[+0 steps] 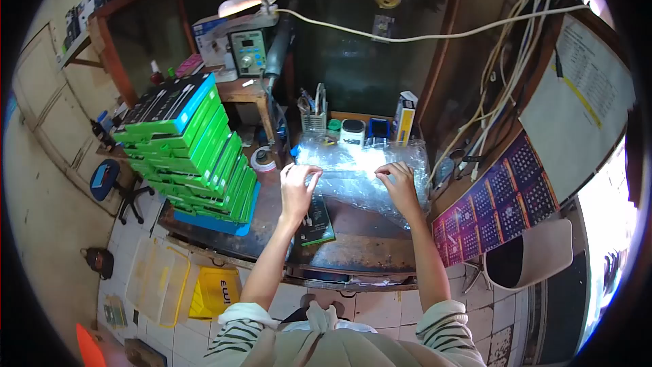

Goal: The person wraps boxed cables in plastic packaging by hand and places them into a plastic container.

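Note:
A crinkled sheet of transparent plastic wrap [339, 194] lies over the back middle of the workbench, with a bright glare on it. My left hand [297, 187] pinches the sheet's near left part between thumb and fingers. On the right, my right hand [401, 187] grips the same sheet in a similar pinch. Between the two hands a fold of the plastic runs straight across. A dark, flat box with a green edge [316, 223] lies just below my left hand, partly covered by the wrap and my forearm. Whether anything is inside the wrap I cannot tell.
A tall stack of green boxes [197, 156] stands on the left of the bench. Behind the sheet are a white basket of tools [314, 121] and a yellow box [405, 119]. Cables [502, 88] hang at right. A soldering or hot-air station [248, 53] sits on a raised shelf.

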Tool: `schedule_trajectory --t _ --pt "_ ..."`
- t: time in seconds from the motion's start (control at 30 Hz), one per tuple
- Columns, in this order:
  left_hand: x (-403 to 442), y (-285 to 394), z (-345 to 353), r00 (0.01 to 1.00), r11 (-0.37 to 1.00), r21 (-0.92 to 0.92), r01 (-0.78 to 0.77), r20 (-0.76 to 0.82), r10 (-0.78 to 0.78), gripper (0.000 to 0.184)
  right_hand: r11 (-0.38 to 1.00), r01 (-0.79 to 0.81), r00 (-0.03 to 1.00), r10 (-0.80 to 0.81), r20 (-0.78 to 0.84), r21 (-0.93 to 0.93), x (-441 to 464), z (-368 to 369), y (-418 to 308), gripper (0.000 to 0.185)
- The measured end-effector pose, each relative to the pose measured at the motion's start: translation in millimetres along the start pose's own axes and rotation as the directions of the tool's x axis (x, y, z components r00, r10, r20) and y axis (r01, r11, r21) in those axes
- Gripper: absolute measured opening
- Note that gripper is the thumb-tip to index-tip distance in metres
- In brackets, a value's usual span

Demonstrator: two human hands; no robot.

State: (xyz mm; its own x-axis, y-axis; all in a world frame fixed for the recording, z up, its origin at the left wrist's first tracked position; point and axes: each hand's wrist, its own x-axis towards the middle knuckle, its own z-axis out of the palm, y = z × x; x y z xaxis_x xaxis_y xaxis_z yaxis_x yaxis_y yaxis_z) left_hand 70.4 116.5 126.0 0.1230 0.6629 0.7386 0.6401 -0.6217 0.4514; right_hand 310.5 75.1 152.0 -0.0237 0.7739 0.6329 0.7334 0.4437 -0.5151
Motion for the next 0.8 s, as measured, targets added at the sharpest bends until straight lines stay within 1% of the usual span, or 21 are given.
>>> schedule_trajectory --t 0.03,0.07,0.1,0.13,0.17,0.2,0.23,0.27,0.3,0.33,0.37,0.4,0.43,0.47,0.5,0.57,0.6,0.67,0.7,0.77,0.8 --pt "-5 0 -15 0.998 0.999 0.025 0.045 -0.05 -0.043 0.009 0.997 0.027 0.998 -0.023 0.053 -0.068 -1 0 -1 0.006" --pt "-10 -3 -28 0.982 0.981 -0.087 0.176 -0.048 -0.18 0.009 0.997 0.058 0.996 -0.054 0.068 -0.06 -5 6 3 0.005" --pt "-18 -8 -40 0.949 0.933 -0.197 0.302 -0.031 -0.313 0.009 0.998 0.056 0.995 -0.052 0.081 -0.041 -8 12 9 0.005" --pt "-25 -14 -52 0.933 0.901 -0.277 0.333 -0.043 -0.358 0.009 0.999 0.021 0.994 -0.025 0.109 0.04 -11 18 13 0.005" --pt "-32 -18 -67 0.907 0.887 -0.223 0.405 -0.022 -0.42 0.01 0.993 -0.016 0.99 0.0 0.139 0.117 -14 24 15 0.005" --pt "-39 -22 -77 0.893 0.874 -0.222 0.433 -0.029 -0.45 0.01 0.985 -0.06 0.987 0.034 0.159 0.162 -15 23 8 0.007" --pt "-44 -26 -86 0.88 0.862 -0.226 0.454 -0.039 -0.474 0.01 0.984 -0.057 0.986 0.029 0.165 0.168 -17 24 4 0.007" --pt "-53 -41 -91 0.863 0.827 -0.28 0.487 0.012 -0.504 0.009 0.973 -0.084 0.987 0.051 0.152 0.217 -17 25 1 0.007" --pt "-58 -46 -94 0.863 0.828 -0.281 0.485 0.002 -0.504 0.009 0.959 -0.106 0.988 0.071 0.139 0.263 -17 25 -2 0.008" --pt "-63 -51 -99 0.822 0.725 -0.428 0.54 0.087 -0.562 0.009 0.952 -0.129 0.985 0.093 0.143 0.276 -15 27 -4 0.011" --pt "-69 -56 -105 0.78 0.593 -0.555 0.584 0.18 -0.6 0.01 0.953 -0.116 0.986 0.078 0.146 0.278 -14 27 -5 0.011" --pt "-71 -55 -111 0.74 0.489 -0.631 0.602 0.211 -0.639 0.012 0.948 -0.184 0.974 0.14 0.181 0.26 -11 27 -7 0.011" --pt "-75 -58 -116 0.743 0.492 -0.637 0.593 0.198 -0.64 0.012 0.938 -0.251 0.956 0.202 0.212 0.239 -8 27 -11 0.012" --pt "-79 -62 -121 0.714 0.46 -0.632 0.624 0.222 -0.664 0.013 0.921 -0.3 0.943 0.245 0.227 0.251 -7 25 -16 0.012" --pt "-82 -66 -126 0.684 0.426 -0.625 0.654 0.249 -0.686 0.013 0.926 -0.31 0.934 0.255 0.249 0.215 -5 25 -21 0.011" --pt "-88 -73 -133 0.67 0.381 -0.664 0.643 0.247 -0.701 0.012 0.939 -0.289 0.93 0.229 0.288 0.185 -2 32 -26 0.011" --pt "-94 -79 -136 0.659 0.376 -0.664 0.646 0.238 -0.713 0.011 0.94 -0.286 0.93 0.226 0.29 0.184 -4 39 -28 0.011" --pt "-101 -83 -144 0.65 0.371 -0.673 0.64 0.217 -0.728 0.01 0.964 -0.241 0.938 0.202 0.282 0.114 -4 59 -31 0.01" --pt "-107 -87 -148 0.635 0.345 -0.693 0.634 0.212 -0.743 0.01 0.965 -0.239 0.937 0.199 0.288 0.112 -6 73 -35 0.01" --pt "-119 -100 -149 0.652 0.377 -0.681 0.627 0.195 -0.733 0.01 0.98 -0.191 0.954 0.173 0.246 0.053 -9 95 -40 0.012" --pt "-122 -103 -149 0.661 0.398 -0.674 0.623 0.18 -0.729 0.011 0.983 -0.028 0.974 0.068 0.217 -0.183 -15 104 -52 0.018"
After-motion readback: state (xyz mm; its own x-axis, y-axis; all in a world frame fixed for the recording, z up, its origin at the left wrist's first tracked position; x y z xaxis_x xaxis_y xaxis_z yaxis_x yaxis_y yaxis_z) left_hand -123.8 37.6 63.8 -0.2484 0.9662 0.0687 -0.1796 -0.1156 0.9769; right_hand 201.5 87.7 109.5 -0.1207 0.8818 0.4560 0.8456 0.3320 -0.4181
